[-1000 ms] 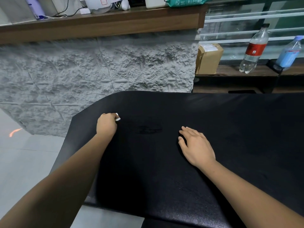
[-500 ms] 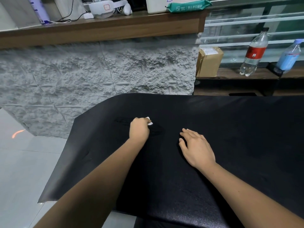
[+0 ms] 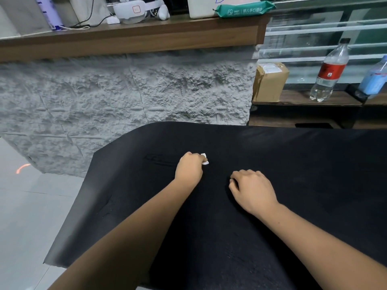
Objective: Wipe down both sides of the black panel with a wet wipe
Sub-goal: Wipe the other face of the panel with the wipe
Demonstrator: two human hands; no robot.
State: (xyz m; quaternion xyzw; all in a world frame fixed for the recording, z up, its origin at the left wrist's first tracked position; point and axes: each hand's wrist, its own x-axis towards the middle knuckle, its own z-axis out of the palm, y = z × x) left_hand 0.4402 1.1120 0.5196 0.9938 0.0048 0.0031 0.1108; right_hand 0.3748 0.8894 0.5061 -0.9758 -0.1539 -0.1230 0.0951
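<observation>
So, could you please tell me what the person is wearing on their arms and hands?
Nothing shows: the left hand and right hand are ungloved, with no rings or watch in view, and both forearms are bare, with no sleeve reaching into the frame.

— What shows of the person?
— The left forearm [image 3: 134,237] and right forearm [image 3: 314,233], bare right to the bottom edge.
— And at their ends?
— The left hand [image 3: 189,170] and right hand [image 3: 252,189], both bare too.
</observation>
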